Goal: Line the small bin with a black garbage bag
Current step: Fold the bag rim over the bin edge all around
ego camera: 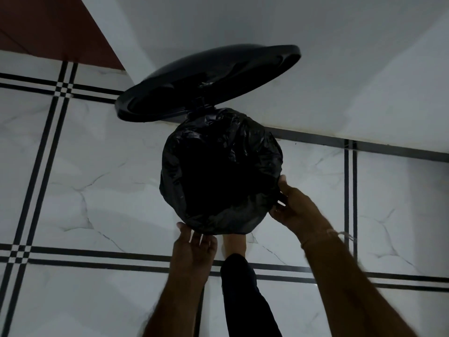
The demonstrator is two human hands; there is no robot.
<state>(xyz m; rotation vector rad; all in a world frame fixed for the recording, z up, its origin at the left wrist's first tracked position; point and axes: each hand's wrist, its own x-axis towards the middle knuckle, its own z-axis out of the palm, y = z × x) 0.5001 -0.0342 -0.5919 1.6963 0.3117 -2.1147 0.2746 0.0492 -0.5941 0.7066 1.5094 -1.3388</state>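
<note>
The small round bin stands on the tiled floor by the wall, its black lid (209, 81) tipped up behind it. A black garbage bag (252, 142) is spread over the bin's mouth and folded down over the rim, hiding the bin's body. My left hand (194, 244) touches the bag's near edge with its fingers apart. My right hand (294, 205) pinches the bag's edge at the right side of the rim. The inside of the bag is too dark to see into.
My foot and a dark trouser leg (243, 288) are at the bin's base, between my arms. A white wall (315, 69) runs behind the bin. The floor (97, 178) is white marble tile with black lines. A reddish-brown panel (48, 27) fills the top left corner.
</note>
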